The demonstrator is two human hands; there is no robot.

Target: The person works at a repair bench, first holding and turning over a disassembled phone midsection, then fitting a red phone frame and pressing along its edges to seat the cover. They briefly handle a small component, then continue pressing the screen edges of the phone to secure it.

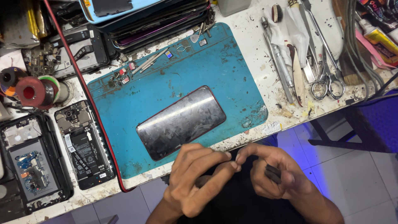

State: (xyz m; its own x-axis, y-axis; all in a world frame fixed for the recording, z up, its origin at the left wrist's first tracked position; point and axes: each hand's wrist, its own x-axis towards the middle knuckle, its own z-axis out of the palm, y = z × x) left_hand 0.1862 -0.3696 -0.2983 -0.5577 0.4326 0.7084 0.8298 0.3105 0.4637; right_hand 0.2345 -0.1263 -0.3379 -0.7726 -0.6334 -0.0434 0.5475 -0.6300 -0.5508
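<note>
Cluttered bench's blue mat [232, 79] bears phone [181, 122]; right hand [271, 170] grip holds dark tool [273, 173] below.

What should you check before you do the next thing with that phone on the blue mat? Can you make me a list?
1. Phone lies flat, wholly on the blue mat: ok.
2. Left hand and right hand are off the phone, fingertips together below the table edge: ok.
3. What the right hand holds: a dark, slim thing; its kind: cannot tell.
4. Mat free of bits: not ok, small parts and metal rods lie at its upper left.
5. Tools near: ok, scissors and tweezers lie to the right.
6. Red cable apart from the phone: ok.
</note>
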